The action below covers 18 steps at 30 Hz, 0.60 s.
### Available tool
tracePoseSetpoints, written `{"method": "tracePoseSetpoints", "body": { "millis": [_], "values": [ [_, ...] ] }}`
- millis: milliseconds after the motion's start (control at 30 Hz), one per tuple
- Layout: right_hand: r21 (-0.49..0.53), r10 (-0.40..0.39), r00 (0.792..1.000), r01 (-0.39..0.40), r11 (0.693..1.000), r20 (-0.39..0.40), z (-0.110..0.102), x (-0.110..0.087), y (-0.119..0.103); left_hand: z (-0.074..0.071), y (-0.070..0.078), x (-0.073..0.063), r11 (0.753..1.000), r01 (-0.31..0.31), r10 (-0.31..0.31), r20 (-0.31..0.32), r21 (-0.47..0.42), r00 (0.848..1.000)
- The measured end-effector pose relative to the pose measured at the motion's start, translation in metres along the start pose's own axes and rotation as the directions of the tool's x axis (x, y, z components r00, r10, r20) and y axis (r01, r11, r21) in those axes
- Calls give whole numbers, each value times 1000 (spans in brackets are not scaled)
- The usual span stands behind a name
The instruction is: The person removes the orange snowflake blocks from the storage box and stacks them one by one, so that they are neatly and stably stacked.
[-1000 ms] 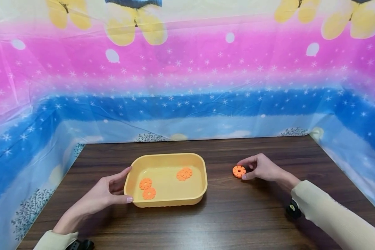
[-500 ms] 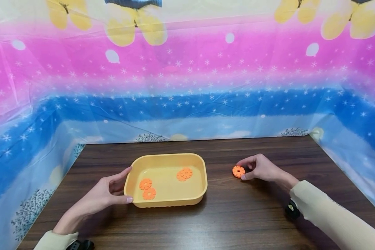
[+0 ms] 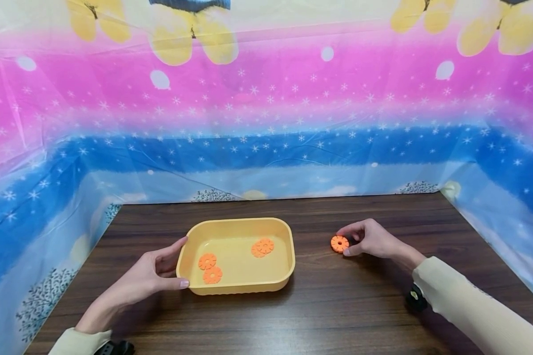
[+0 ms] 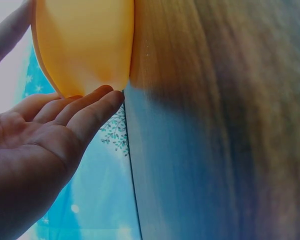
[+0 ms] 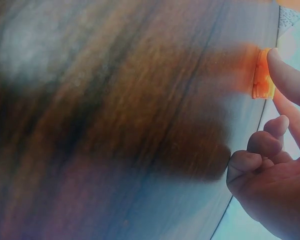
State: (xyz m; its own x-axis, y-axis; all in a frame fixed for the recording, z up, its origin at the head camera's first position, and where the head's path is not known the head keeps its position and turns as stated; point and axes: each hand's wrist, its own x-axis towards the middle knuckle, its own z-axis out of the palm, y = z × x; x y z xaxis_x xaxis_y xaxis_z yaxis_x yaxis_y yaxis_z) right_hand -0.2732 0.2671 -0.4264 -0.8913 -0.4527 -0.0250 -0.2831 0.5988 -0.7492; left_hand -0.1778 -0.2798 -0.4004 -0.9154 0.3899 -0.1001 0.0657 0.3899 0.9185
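Note:
A yellow rectangular tub (image 3: 236, 264) with rounded corners stands left of centre on the table in the head view. My left hand (image 3: 145, 275) holds its left end, thumb at the front corner and fingertips at the back; in the left wrist view, extended fingers (image 4: 92, 107) lie against its wall. Flat inside the tub are orange notched discs, one pair (image 3: 207, 261) near the left and an overlapping pair (image 3: 263, 247) at the right. To the tub's right, my right hand (image 3: 376, 240) pinches a small stack of orange notched discs (image 3: 339, 243) on edge, between thumb and forefinger.
The dark wood-grain table (image 3: 328, 315) reaches back to a printed curtain (image 3: 266, 148), which hangs behind it and along both sides. Each wrist wears a black strap, the right one (image 3: 416, 297) below the sleeve cuff.

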Motion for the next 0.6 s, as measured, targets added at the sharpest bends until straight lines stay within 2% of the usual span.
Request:
{"method": "tracePoseSetpoints", "body": {
  "millis": [600],
  "values": [
    [33, 8, 1000, -7, 999, -3, 0, -1, 0, 0, 2, -1, 1000, -7, 7, 0, 0, 1000]
  ]
}}
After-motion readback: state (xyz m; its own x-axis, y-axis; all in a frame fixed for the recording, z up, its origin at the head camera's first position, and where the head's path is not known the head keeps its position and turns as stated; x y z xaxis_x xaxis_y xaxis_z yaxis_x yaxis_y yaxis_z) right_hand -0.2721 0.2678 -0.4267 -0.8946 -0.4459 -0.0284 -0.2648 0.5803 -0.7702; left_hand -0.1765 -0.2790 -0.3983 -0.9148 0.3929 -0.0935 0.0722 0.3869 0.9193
